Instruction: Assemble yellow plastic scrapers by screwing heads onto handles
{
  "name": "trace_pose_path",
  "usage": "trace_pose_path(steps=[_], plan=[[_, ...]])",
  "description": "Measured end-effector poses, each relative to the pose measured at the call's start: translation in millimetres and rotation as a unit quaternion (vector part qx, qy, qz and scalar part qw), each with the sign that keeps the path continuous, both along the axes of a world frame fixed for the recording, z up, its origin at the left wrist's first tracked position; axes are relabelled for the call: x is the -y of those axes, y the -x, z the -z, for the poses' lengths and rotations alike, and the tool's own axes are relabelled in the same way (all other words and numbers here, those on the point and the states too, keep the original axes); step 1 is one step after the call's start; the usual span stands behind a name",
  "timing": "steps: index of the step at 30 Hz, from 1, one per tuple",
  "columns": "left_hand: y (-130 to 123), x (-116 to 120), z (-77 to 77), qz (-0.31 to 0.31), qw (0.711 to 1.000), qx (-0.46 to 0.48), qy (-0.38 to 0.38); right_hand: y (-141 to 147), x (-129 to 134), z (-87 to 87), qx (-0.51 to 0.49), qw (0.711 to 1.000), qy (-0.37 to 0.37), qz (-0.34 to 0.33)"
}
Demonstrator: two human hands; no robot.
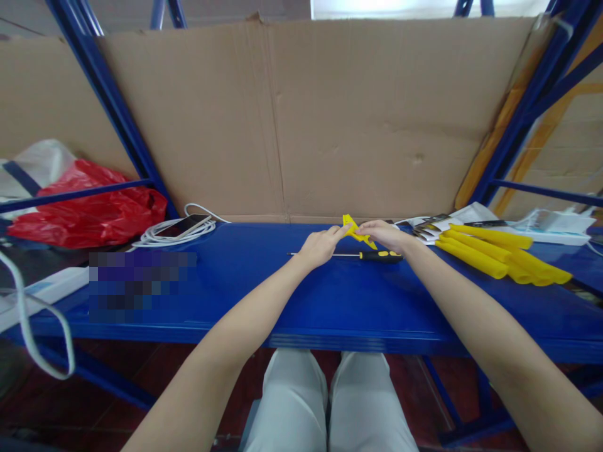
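Above the blue tabletop (226, 289), a small angular yellow plastic-looking piece (349, 222) is between my two hands. My left hand (321, 246) has its fingers closed on the piece's left side. From the right, my right hand (382, 235) pinches the same piece, its fingertips covering part of it; the exact kind of piece cannot be made out. A screwdriver (380, 256) with a black and yellow handle lies just below the hands, its thin shaft pointing left and partly hidden behind my left hand.
Several yellow tubes (490, 252) are piled at the right, beside papers and a white power strip (560, 235). At the left are a coiled white cable (153, 237), a phone (184, 225) and a red plastic bag (89, 207). A cardboard panel (358, 119) stands behind.
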State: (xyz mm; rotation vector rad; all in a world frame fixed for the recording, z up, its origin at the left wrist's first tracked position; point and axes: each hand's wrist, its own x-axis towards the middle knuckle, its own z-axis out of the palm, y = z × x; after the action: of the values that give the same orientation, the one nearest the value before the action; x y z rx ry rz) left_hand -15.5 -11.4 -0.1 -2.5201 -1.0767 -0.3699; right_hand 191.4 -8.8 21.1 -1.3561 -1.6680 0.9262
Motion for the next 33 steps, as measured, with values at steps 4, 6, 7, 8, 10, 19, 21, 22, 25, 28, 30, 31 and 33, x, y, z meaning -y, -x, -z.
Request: trace_pose_path(steps=[4,6,7,8,10,19,21,22,25,28,30,31,33], plan=[[-1,5,-3.4,-0.003,1.000,-0.001,0.004,-10,-7,-2.7,-0.123,0.989,-0.019,0.081],[-2,7,-4.3,0.000,1.000,-0.003,0.010,-20,-11,-4.6,-0.174,0.975,-0.028,0.133],[-2,8,-4.6,0.002,1.000,-0.002,0.012,-26,-12,-5.5,-0.199,0.967,-0.033,0.157],[-2,8,-4.6,0.005,1.000,-0.001,0.012,-31,-14,-6.3,-0.225,0.957,-0.037,0.178],[-2,9,-4.3,0.014,1.000,0.003,0.011,-40,-16,-7.9,-0.274,0.937,-0.038,0.212],[-1,2,0.3,0.055,0.998,-0.005,-0.005,-52,-12,-12.9,-0.358,0.899,-0.020,0.251],[-1,0,1.7,0.070,0.997,-0.009,-0.014,-51,-9,-13.8,-0.372,0.897,-0.010,0.237],[-1,-1,2.2,0.078,0.997,-0.011,-0.020,-51,-8,-14.2,-0.378,0.897,-0.003,0.229],[-1,0,3.0,0.103,0.994,-0.017,-0.040,-50,-5,-15.5,-0.388,0.900,0.025,0.200],[-4,3,2.9,0.134,0.989,-0.031,-0.060,-49,-5,-16.1,-0.389,0.902,0.047,0.181],[-7,6,3.2,0.156,0.984,-0.045,-0.071,-47,-6,-15.8,-0.392,0.901,0.052,0.178],[-8,8,3.5,0.166,0.982,-0.050,-0.074,-46,-7,-15.4,-0.394,0.901,0.051,0.176],[-12,10,4.2,0.178,0.980,-0.056,-0.075,-42,-9,-14.3,-0.395,0.902,0.045,0.169]])
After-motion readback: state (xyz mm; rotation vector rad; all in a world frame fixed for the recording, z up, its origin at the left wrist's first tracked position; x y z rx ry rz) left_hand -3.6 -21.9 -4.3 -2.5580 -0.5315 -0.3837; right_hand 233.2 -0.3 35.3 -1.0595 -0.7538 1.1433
